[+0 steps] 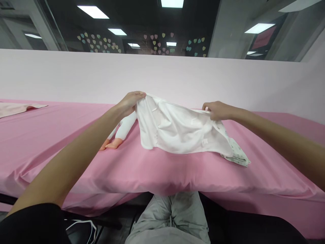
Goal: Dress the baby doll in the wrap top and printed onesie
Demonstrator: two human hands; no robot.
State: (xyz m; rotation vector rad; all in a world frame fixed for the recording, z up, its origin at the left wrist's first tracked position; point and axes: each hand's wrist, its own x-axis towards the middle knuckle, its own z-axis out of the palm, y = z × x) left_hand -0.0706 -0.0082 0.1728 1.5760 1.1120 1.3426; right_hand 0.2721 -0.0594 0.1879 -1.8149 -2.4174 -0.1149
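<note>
Both hands stretch a thin white baby garment (177, 127) between them, its lower edge hanging down in soft folds over the pink-covered table. My left hand (130, 102) pinches the upper left corner between thumb and fingers. On the upper right edge, my right hand (218, 110) grips the fabric with bent fingers. Behind the left hand lie a doll's legs (125, 128), in white trousers with bare feet; the garment and hand hide the rest of the doll. A folded, light patterned cloth (238, 153) sits partly covered under the garment's right end.
A pink sheet (83, 166) covers the table and drapes over its front edge. At the far left lies a pale pink cloth (19, 108). A white wall (76, 74) with a window above stands behind. A white cable (87, 223) hangs below at the left.
</note>
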